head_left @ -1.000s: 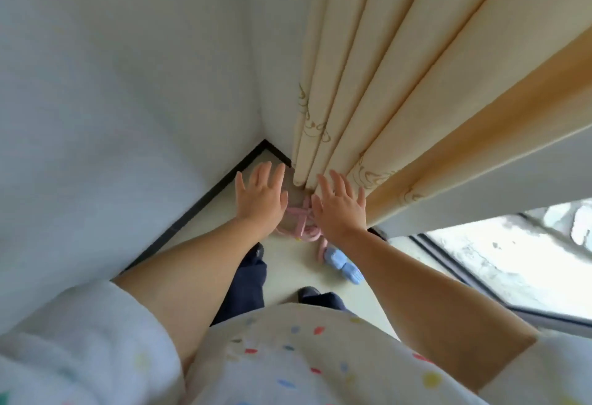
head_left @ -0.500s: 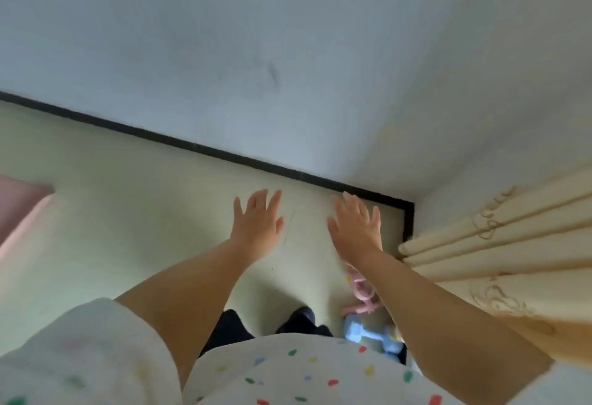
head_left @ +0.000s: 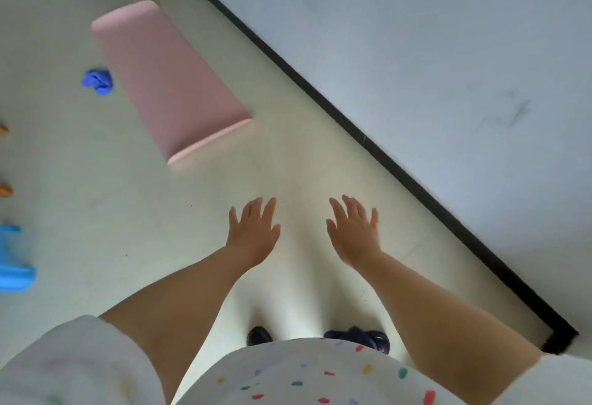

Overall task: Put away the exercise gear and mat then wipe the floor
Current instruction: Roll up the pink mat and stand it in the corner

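Note:
A pink exercise mat point(head_left: 169, 78) lies unrolled on the pale floor, stretching away at the upper left. A crumpled blue cloth point(head_left: 97, 82) sits on the floor just left of the mat. My left hand point(head_left: 254, 231) and my right hand point(head_left: 354, 231) are held out in front of me, palms down, fingers spread, holding nothing. Both hands hover over bare floor, well short of the mat's near end.
A white wall point(head_left: 448, 68) with a black baseboard point(head_left: 368, 142) runs diagonally on the right. A light blue object point(head_left: 14, 263) and orange items point(head_left: 4, 190) sit at the left edge. My dark shoes point(head_left: 362, 339) show below my hands.
The view has swung left, away from the curtain corner where the pink and blue gear lies. The mat and blue cloth have come into view. Both hands stay open and empty.

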A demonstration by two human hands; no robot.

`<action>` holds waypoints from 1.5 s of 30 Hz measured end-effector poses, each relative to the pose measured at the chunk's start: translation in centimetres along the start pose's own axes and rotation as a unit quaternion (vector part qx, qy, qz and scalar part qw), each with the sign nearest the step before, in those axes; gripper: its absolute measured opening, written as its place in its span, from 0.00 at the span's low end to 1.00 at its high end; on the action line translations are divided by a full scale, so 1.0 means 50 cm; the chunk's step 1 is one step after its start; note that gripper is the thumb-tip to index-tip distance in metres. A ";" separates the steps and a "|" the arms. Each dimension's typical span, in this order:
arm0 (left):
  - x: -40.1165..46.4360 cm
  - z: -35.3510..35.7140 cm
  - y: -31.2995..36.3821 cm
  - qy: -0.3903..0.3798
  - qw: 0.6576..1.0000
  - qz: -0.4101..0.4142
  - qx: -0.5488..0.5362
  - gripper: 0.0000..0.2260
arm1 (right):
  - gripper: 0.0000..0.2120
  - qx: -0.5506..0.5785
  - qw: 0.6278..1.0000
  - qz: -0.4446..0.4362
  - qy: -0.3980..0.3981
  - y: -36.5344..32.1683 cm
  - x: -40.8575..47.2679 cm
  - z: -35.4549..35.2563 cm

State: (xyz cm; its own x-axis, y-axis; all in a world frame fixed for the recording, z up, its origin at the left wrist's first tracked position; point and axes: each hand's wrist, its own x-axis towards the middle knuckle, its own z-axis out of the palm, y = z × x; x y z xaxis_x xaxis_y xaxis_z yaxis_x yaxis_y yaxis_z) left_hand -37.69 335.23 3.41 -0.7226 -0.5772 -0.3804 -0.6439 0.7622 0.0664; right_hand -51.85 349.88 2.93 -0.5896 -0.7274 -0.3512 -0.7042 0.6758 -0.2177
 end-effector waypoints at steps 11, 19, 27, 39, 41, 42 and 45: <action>-0.080 -0.022 -0.383 0.041 0.983 -0.169 -0.065 0.25 | 0.24 -0.075 0.982 -0.171 -0.012 -0.377 0.104 0.024; 0.044 -0.023 -0.479 0.023 0.977 -0.185 -0.104 0.25 | 0.24 -0.115 0.975 -0.181 -0.057 -0.463 0.290 0.017; 0.342 -0.133 -0.609 0.004 0.963 -0.241 -0.119 0.25 | 0.24 -0.130 0.958 -0.246 -0.070 -0.557 0.637 -0.078; 0.693 -0.255 -0.799 -0.007 0.959 -0.250 -0.133 0.25 | 0.25 -0.184 0.932 -0.295 -0.105 -0.734 1.081 -0.181; 0.761 -0.269 -0.871 -0.014 0.955 -0.261 -0.142 0.25 | 0.25 -0.179 0.931 -0.297 -0.112 -0.785 1.159 -0.184; 0.797 -0.279 -0.908 -0.011 0.954 -0.265 -0.137 0.25 | 0.25 -0.180 0.932 -0.296 -0.105 -0.808 1.202 -0.184; 0.912 -0.326 -1.010 -0.021 0.958 -0.251 -0.133 0.25 | 0.25 -0.188 0.939 -0.267 -0.110 -0.867 1.333 -0.207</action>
State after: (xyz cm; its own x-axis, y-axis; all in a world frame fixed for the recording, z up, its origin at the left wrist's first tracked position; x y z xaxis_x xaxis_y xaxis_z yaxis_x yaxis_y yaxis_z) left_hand -42.21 265.62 -2.25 -0.2967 -0.8353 -0.4628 -0.9536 0.2854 0.0962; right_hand -64.71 270.85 -1.61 -0.0457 -0.8802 -0.4724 -0.9903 0.1021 -0.0945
